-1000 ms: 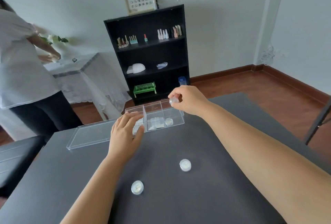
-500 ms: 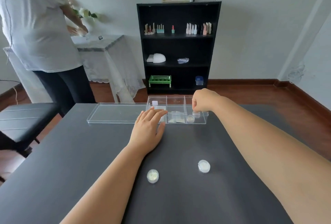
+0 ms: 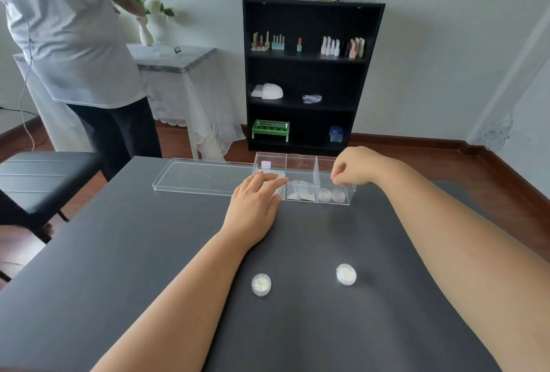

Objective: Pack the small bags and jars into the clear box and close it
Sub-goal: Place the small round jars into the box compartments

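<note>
The clear box with three compartments stands at the far side of the dark table. Its right compartment holds two small jars; the middle one holds small bags. My right hand hovers over the right compartment, fingers curled and empty. My left hand rests flat against the box's left front, fingers apart, covering part of the left compartment. Two more round jars lie near me on the table, one on the left, one on the right. The clear lid lies flat to the box's left.
A person in a white shirt stands at the far left by a cloth-covered side table. A black shelf stands against the wall behind the box. A black stool sits beside the table's left edge.
My right hand lowered a jar into the right compartment and let it go; two jars now sit there. The view swung left. My left hand stayed at the box.
</note>
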Motion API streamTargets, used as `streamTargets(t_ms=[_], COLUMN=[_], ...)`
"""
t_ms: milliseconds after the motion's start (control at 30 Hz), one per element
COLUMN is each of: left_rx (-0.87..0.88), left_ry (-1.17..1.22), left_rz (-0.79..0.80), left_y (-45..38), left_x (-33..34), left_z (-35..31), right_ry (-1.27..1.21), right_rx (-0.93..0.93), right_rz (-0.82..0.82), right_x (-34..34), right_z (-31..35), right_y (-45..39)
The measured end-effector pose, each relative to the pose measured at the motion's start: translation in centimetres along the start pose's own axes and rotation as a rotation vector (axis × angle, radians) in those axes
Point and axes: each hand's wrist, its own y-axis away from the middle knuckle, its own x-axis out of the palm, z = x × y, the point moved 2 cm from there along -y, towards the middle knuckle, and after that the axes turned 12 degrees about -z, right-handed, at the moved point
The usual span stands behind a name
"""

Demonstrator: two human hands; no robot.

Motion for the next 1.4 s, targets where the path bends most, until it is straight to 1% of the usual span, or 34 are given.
streamTargets(t_ms=[67,133,167,200,233,267,333,400,433,467,533,633,800,933,1033,1100,1167,1233,1333,1400], left_rx=[-0.01,-0.057,-0.085,-0.101,-0.104,-0.098,-0.068,-0.012,0.021,0.045,0.072,0.091,0.147,0.207,0.235,0.237,0.237,0.255,0.319,0.349], left_ry=[0.01,0.084,0.153,0.231,0.302,0.348,0.353,0.274,0.235,0.211,0.191,0.135,0.085,0.083,0.088,0.082,0.056,-0.021,-0.154,-0.223], left_rz=[-0.01,-0.065,-0.092,-0.089,-0.037,0.069,0.386,0.668,0.753,0.804,0.848,0.847,0.783,0.596,0.437,0.397,0.433,0.509,0.602,0.63], left_y=[0.0,-0.1,0.0,0.1,0.3,0.7,1.9,3.7,4.5,5.2,5.8,5.2,1.8,-3.6,-7.9,-10.1,-11.5,-12.3,-12.7,-12.7], left_x=[-0.7,-2.1,-3.1,-4.1,-5.0,-5.8,-7.0,-7.6,-7.7,-7.8,-7.9,-8.2,-7.3,-5.1,-2.5,-0.5,1.8,3.8,5.8,6.7], left_z=[-0.3,-0.8,-1.1,-1.3,-1.5,-1.8,-2.3,-2.7,-2.9,-3.0,-3.2,-3.6,-5.1,-6.7,-7.7,-8.3,-8.6,-8.5,-8.3,-8.2], right_ry=[-0.04,-0.168,-0.243,-0.312,-0.371,-0.422,-0.467,-0.433,-0.415,-0.406,-0.421,-0.459,-0.495,-0.538,-0.538,-0.54,-0.548,-0.565,-0.582,-0.59], right_rx=[0.001,-0.003,-0.022,-0.051,-0.078,-0.095,-0.104,-0.102,-0.104,-0.115,-0.137,-0.132,-0.044,0.027,0.055,0.055,0.051,0.05,0.045,0.044], right_rz=[-0.161,-0.279,-0.286,-0.246,-0.168,-0.065,0.119,0.185,0.184,0.177,0.153,0.063,-0.216,-0.341,-0.378,-0.387,-0.398,-0.406,-0.406,-0.401], right_x=[-0.8,-1.2,-1.2,-0.9,-0.6,-0.1,1.1,2.5,3.2,3.9,5.1,5.9,6.9,7.3,7.4,7.5,7.6,7.6,7.7,7.7], right_z=[-0.1,-0.2,-0.3,-0.3,-0.2,-0.1,-0.1,-0.2,-0.3,-0.3,-0.2,-0.4,-2.5,-4.4,-5.2,-5.3,-5.4,-5.4,-5.6,-5.6], right_y=[1.3,3.7,5.2,6.8,8.5,10.1,12.6,14.3,14.8,15.2,15.3,14.5,12.7,12.4,12.4,12.5,12.6,12.6,12.6,12.5])
